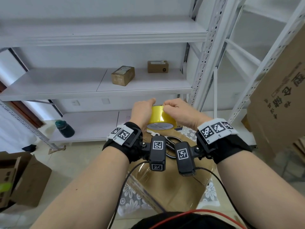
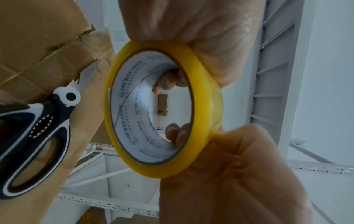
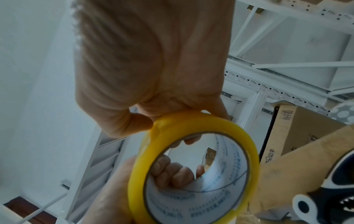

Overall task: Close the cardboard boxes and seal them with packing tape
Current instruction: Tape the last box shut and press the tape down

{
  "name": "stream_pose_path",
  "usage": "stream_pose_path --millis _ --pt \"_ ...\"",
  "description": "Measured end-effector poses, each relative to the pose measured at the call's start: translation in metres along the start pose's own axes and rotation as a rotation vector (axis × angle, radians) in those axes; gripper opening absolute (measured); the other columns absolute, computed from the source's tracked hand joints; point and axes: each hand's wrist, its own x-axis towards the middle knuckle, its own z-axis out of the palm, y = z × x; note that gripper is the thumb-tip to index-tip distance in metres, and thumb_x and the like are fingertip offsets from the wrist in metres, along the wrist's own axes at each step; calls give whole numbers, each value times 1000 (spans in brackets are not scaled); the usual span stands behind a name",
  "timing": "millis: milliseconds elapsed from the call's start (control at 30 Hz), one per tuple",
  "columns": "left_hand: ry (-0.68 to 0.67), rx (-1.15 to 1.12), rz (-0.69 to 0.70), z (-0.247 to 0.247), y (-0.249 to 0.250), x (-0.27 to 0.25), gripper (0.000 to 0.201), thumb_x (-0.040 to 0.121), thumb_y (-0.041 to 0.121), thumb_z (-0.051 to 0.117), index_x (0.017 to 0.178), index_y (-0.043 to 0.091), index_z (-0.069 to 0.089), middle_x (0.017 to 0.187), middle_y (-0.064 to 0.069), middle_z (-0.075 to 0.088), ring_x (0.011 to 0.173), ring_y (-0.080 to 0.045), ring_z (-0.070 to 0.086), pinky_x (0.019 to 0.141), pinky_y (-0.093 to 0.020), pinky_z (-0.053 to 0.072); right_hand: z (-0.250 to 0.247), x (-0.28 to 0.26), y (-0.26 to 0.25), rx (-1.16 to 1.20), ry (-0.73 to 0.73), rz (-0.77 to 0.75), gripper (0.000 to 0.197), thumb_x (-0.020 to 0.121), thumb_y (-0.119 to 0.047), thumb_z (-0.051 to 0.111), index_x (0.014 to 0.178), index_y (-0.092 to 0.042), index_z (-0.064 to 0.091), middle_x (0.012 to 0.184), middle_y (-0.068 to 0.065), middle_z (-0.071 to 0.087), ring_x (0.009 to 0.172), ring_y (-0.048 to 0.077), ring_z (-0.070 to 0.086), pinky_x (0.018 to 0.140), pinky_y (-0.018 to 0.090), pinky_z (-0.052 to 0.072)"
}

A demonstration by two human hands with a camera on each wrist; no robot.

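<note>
- Tape roll point(image 1: 160, 119), yellow, is up in front of me, held over the cardboard box point(image 1: 170, 187).
- My left hand point(image 1: 142, 113) grips it, fingers hooked through the core.
- My right hand point(image 1: 179, 113) pinches at its outer edge.
- Scissors point(image 2: 38, 133) lie on the box.
</note>
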Motion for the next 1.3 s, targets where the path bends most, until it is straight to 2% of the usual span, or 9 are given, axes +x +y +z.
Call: stream_pose_path --millis 233,433,533,667,833,933,1100,1233,1300 --pt "7 -26 -9 0 1 -5 22 93 26 55 72 18 51 75 -2 54 84 -26 53 89 -46 50 2 -4 -2 26 42 -18 20 93 -9 37 76 -9 48 66 3 34 62 16 33 58 28 26" --pt "18 -111 -56 -3 3 -8 18 88 26 60 80 10 59 80 -14 52 74 -25 52 68 -39 44 3 -5 -1 34 35 -41 24 97 -18 42 75 -9 47 68 3 34 64 16 33 61 29 27" --pt "-13 -159 -110 -2 -2 -8 20 88 28 61 89 7 60 83 -15 56 73 -27 57 68 -42 49 -4 -5 4 118 -51 -16 26 98 -17 44 87 1 59 75 9 43 73 20 39 69 33 31" --pt "-15 -164 -96 0 -5 -10 20 89 28 61 84 9 61 82 -15 60 75 -28 60 77 -51 53 -10 -9 8 273 -110 18 18 96 -14 48 91 -5 63 76 5 50 73 17 44 70 33 33" --pt "25 -103 -44 3 -2 -8 20 90 30 60 84 11 59 77 -9 55 67 -22 53 63 -34 43 -2 -11 0 111 4 3 21 94 -19 45 74 -12 49 65 0 38 63 17 38 57 29 31" --pt "11 -124 -74 3 -3 -7 20 90 28 60 93 8 60 72 -8 53 64 -23 53 60 -34 44 -1 -13 -5 24 8 -23 21 94 -16 40 75 -9 45 63 -1 34 60 15 35 53 28 31" --pt "15 -117 -73 4 -4 -8 22 88 22 60 69 12 53 61 -5 46 53 -20 46 55 -32 40 1 -13 -6 -158 30 -52 19 94 -12 35 78 -8 45 66 3 34 62 18 36 56 35 32" --pt "23 -125 -78 4 -4 -7 20 89 23 60 73 12 54 63 -6 48 57 -22 48 59 -35 42 1 -11 -3 -138 40 -58 19 94 -9 34 78 -8 44 65 2 33 60 15 34 53 30 31" --pt "24 -134 -73 3 -4 -5 18 89 25 60 76 12 57 70 -8 51 65 -24 52 64 -38 44 2 -8 3 -17 48 -62 24 96 -12 35 75 -7 46 64 -1 37 61 13 37 50 21 32"
